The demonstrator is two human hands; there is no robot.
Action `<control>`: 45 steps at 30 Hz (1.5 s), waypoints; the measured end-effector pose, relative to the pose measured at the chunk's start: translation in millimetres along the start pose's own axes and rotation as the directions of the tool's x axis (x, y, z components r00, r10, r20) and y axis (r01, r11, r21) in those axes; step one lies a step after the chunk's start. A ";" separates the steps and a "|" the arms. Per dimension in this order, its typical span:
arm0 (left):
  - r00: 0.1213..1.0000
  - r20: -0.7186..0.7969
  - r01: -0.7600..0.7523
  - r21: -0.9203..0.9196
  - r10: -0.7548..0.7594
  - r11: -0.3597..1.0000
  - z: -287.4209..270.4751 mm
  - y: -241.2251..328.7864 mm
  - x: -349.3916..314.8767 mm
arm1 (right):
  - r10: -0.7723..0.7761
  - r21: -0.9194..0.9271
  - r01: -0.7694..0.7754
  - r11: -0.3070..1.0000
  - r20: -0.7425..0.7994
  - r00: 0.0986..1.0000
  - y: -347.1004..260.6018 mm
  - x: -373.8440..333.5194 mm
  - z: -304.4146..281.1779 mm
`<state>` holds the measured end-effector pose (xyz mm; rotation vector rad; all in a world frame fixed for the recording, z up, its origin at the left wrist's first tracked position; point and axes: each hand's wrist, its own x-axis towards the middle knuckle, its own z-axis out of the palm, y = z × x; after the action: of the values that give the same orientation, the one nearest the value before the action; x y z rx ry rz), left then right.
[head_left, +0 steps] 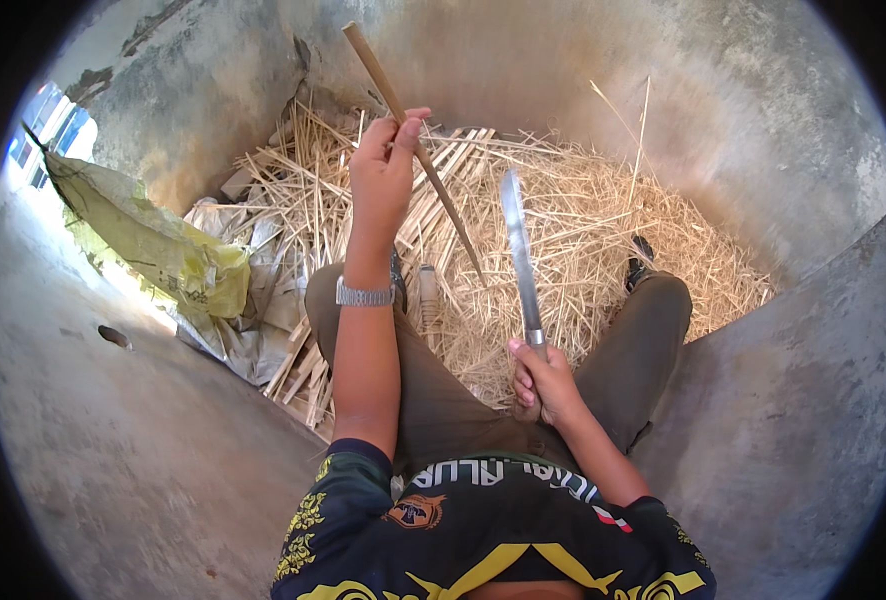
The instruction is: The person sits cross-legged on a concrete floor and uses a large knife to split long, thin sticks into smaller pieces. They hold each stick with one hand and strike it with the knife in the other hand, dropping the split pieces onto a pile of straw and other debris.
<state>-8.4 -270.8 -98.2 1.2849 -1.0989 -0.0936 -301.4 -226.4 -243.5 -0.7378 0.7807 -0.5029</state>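
Note:
A long, narrow brown strip, likely bamboo (pixel 450 205), slants through the grip of my left hand (pixel 387 165). Its upper end rises past my fingers, and the lower tip points down toward the shavings. A watch with a metal band sits on that wrist. In my right hand (pixel 543 385), fingers wrap round the handle of a long knife (pixel 521 255). The blade stands nearly upright, apart from the strip and to its right. Between my legs lies a pale, ringed cylindrical piece (pixel 428 295), partly hidden by my thigh.
Thin pale shavings (pixel 583 220) cover the ground ahead. Split strips (pixel 453 165) are heaped behind my left hand, with more beside my left leg. A yellowish woven sack (pixel 163 240) hangs at the left. Grey curved walls (pixel 563 70) surround me.

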 end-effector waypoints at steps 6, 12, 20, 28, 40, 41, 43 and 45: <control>0.992 -0.054 -0.115 -0.009 0.114 0.993 21.6 44.9 -20.6 | -0.143 -0.369 0.160 0.916 0.073 0.987 -24.4 -11.5 40.1; 0.988 0.024 -0.154 0.011 0.153 0.988 38.1 55.0 -30.8 | -0.189 -0.275 0.197 0.941 0.055 0.980 -21.5 11.1 40.8; 0.965 -0.084 -0.231 0.173 0.248 0.957 29.3 43.0 -25.0 | -0.151 -0.307 0.161 0.938 0.056 0.987 -18.0 21.9 43.7; 0.924 -0.110 -0.338 0.221 0.367 0.915 -5.2 54.2 -22.9 | 0.001 -0.287 0.010 0.958 0.037 0.999 -14.1 19.2 41.6; 0.993 -0.004 -0.114 0.222 0.118 0.968 3.8 61.4 -32.6 | 0.231 -0.131 -0.232 0.964 -0.024 0.973 1.5 24.8 29.7; 0.992 -0.012 -0.118 0.218 0.123 0.969 1.5 61.8 -32.8 | 0.219 -0.123 -0.214 0.969 0.024 0.975 -7.4 16.6 36.8; 0.990 -0.024 -0.132 0.208 0.140 0.969 -2.6 61.3 -30.9 | 0.186 -0.098 -0.174 0.980 0.121 0.975 -23.3 5.0 49.9; 0.991 -0.014 -0.125 0.197 0.130 0.972 -2.2 56.7 -27.5 | 0.164 -0.097 -0.150 0.984 0.153 0.974 -19.6 5.5 45.4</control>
<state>-49.5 -232.6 -69.3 1.3824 -1.1868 0.1313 -265.6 -224.4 -209.0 -0.7781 0.7057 -0.2648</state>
